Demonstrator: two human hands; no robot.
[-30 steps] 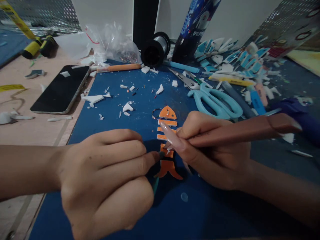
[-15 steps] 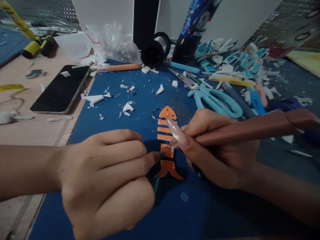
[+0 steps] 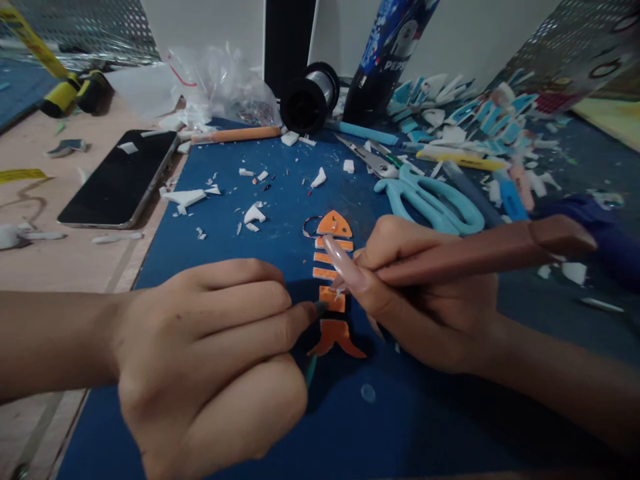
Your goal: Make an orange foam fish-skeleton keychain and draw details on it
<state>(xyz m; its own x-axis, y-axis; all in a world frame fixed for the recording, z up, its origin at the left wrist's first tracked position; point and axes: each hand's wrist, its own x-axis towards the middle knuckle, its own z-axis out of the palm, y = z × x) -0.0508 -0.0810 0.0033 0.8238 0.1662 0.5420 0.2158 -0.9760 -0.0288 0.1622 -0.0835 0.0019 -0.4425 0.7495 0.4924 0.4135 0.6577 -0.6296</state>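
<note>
An orange fish-skeleton cutout lies on the blue mat in separate segments: a head with a ring beside it, thin ribs, a squarish piece and a forked tail. My left hand is closed, its fingers curled and one dark-nailed fingertip pressing the left edge of the squarish piece. Something teal shows beneath that hand; its kind is unclear. My right hand grips a brown marker slanting up to the right. The marker's tip end is hidden behind the thumb, near the squarish piece.
White scraps litter the blue mat. Light-blue-handled scissors lie behind my right hand. A phone lies to the left. Behind stand a wire spool and a Pepsi bottle, with piled offcuts at right.
My right hand and the brown marker have shifted slightly left, and the marker's rear end has swung a little. My left hand stays on the cutout, which looks unmoved on the mat.
</note>
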